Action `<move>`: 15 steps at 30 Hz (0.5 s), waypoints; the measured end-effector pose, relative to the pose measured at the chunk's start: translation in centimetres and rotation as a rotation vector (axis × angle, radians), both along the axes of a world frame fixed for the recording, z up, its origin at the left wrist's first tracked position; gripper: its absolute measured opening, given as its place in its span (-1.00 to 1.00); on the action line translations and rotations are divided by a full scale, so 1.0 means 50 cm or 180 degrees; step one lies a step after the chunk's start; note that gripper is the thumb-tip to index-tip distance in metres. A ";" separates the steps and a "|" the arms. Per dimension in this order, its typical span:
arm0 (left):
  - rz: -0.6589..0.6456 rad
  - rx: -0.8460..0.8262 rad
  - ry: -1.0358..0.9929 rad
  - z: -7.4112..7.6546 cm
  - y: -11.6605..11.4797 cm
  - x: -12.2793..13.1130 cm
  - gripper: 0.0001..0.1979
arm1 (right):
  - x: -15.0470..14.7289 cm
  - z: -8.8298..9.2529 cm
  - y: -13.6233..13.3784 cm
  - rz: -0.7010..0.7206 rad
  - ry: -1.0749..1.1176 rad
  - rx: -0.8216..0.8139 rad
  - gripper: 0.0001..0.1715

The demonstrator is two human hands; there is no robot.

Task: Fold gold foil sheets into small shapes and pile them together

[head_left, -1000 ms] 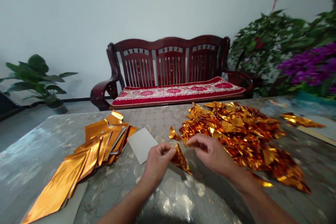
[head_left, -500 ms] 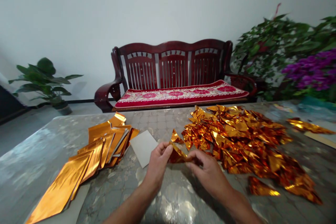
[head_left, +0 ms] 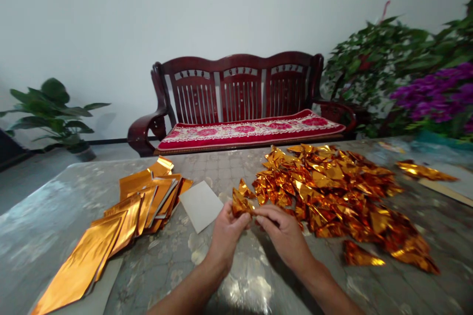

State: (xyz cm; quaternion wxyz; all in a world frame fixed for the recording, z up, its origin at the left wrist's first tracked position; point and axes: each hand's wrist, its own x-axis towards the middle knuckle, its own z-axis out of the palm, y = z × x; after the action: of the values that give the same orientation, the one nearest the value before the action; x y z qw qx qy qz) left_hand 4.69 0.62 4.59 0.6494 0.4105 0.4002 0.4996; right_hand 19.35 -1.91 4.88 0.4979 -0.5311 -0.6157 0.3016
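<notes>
Between my two hands is a folded piece of gold foil paper [head_left: 241, 203], its pointed part standing up above the fingers. My left hand [head_left: 228, 229] is closed on its left and lower side, thumb in front. The fingertips of my right hand [head_left: 283, 230] pinch its right end. Just behind it stands a small folded foil piece [head_left: 244, 189]. A large heap of folded gold foil pieces [head_left: 328, 182] spreads to the right of my hands. To the left lies a fanned stack of flat gold foil sheets [head_left: 84, 256].
A pale square card [head_left: 201, 205] lies left of my hands on the patterned table cover [head_left: 162, 275]. One loose foil piece [head_left: 362, 254] sits near the heap's front. Beyond the table are a wooden bench [head_left: 240, 88], a potted plant [head_left: 55, 113] and purple flowers [head_left: 436, 91].
The foil piece has turned from lying sideways to pointing up, and looks more compact. My right hand has moved left, closer to my left hand. The view has shifted slightly.
</notes>
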 end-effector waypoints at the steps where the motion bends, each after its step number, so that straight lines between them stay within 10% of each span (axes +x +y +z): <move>1: 0.0029 -0.0036 0.0023 -0.001 0.000 0.000 -0.68 | -0.002 -0.003 0.001 0.0032 -0.0012 0.0031 -0.74; 15: 0.0204 -0.0228 0.0066 -0.007 0.004 0.000 -0.57 | -0.018 -0.006 0.006 -0.0415 -0.0398 -0.0065 -0.81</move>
State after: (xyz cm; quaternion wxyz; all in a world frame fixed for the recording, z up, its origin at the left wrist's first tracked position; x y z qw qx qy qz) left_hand 4.71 0.80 4.25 0.6431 0.3791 0.4375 0.5013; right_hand 18.47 -1.59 4.57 0.4717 -0.5929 -0.6066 0.2410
